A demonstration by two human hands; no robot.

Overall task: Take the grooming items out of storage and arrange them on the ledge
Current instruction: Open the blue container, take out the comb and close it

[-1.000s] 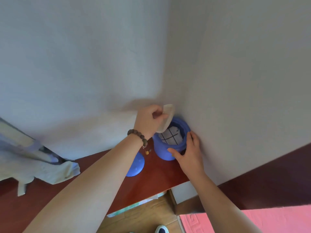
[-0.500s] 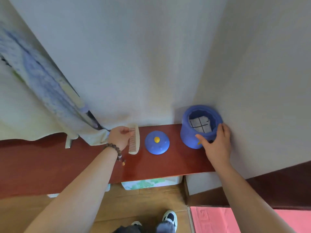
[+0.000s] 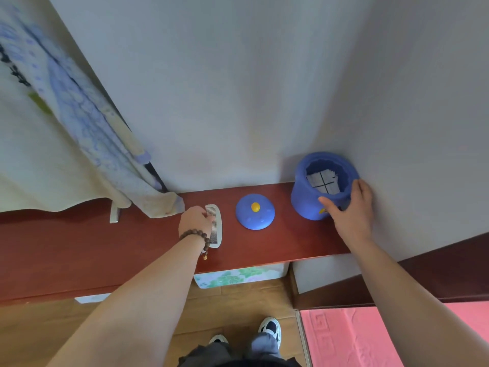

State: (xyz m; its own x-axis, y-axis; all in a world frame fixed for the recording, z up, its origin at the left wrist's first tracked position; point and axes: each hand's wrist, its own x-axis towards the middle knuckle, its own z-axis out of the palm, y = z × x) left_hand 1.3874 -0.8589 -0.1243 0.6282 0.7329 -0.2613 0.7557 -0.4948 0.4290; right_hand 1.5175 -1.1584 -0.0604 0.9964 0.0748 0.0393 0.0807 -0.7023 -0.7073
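Head view: left hand (image 3: 195, 220) grasps a white comb (image 3: 215, 225) lying flat on the red ledge (image 3: 291, 239), long axis running toward the wall. Right hand (image 3: 349, 207) grips the open blue jar (image 3: 321, 190), so it is nearer to the remaining items inside.

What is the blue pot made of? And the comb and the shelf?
The blue pot and its lid look like matte plastic: even colour, soft moulded edges. The comb seems pale plastic, though horn or wood cannot be ruled out. The ledge looks like red-brown varnished wood, since it reflects light with a soft sheen.
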